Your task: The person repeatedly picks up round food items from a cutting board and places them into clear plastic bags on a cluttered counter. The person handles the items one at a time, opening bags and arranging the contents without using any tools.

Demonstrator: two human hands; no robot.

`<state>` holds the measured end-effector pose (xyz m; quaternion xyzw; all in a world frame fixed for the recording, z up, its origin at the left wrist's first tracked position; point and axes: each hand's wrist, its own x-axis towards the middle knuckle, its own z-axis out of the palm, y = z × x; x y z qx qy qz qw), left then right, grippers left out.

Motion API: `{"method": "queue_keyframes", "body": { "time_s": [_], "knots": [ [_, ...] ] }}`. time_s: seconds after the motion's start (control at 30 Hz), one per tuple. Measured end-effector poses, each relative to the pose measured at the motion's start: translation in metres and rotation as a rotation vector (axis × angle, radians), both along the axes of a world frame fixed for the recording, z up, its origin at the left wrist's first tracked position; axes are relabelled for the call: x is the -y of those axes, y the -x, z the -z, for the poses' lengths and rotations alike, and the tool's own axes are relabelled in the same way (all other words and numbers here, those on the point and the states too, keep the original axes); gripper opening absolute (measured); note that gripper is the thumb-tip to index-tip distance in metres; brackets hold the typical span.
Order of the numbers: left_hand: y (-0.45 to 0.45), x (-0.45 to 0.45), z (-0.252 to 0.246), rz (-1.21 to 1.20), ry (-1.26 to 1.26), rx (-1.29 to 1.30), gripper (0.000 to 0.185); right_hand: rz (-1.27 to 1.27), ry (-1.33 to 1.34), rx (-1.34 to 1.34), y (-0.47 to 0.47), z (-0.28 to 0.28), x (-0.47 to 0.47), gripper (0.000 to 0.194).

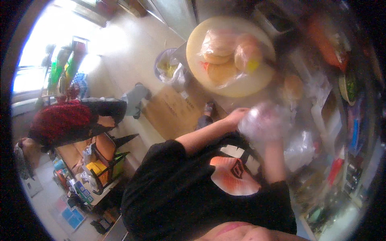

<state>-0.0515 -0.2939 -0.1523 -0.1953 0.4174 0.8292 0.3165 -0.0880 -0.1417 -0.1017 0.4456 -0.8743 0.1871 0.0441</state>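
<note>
My left hand (pixel 238 116) is at the edge of a crumpled clear plastic bag (pixel 256 119), its fingers closed on the film. My right hand (pixel 273 131) is blurred at the bag's other side; the shiny plastic covers it, so its grip is hidden. Pinkish tones show through the plastic, but I cannot tell what they are. Just beyond both hands stands a round cream-coloured board or tray (pixel 196 75). Several tan, rounded, bread-like pieces (pixel 221 72) lie on it, partly under clear plastic film (pixel 217 42). A small yellow patch (pixel 252 65) shows at their right.
Another clear plastic bag (pixel 301 150) lies right of my right forearm, near blurred clutter. A lined bin (pixel 169 67) and a flattened cardboard sheet (pixel 170 108) are on the floor. At left, a person in a red and black top (pixel 64 120) is by a loaded cart (pixel 96 171).
</note>
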Motion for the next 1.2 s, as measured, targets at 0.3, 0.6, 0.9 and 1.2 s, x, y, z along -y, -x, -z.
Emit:
{"method": "queue_keyframes", "body": {
  "time_s": [0.3,0.6,0.9,1.2],
  "knots": [
    [0.017,0.142,0.042,-0.636,1.318,-0.347,0.033,0.329,0.001,0.256,0.062,0.013,0.16,0.035],
    [0.053,0.154,0.03,-0.609,0.286,-0.134,0.022,0.244,-0.105,0.236,0.076,0.022,0.168,0.039],
    [0.068,0.142,0.001,-0.677,0.041,-0.135,0.02,0.285,-0.146,0.061,0.099,0.011,0.162,0.029],
    [0.053,0.161,0.019,-0.549,0.268,-0.258,0.021,0.399,0.118,0.376,0.097,0.002,0.112,0.017]
  ]
}}
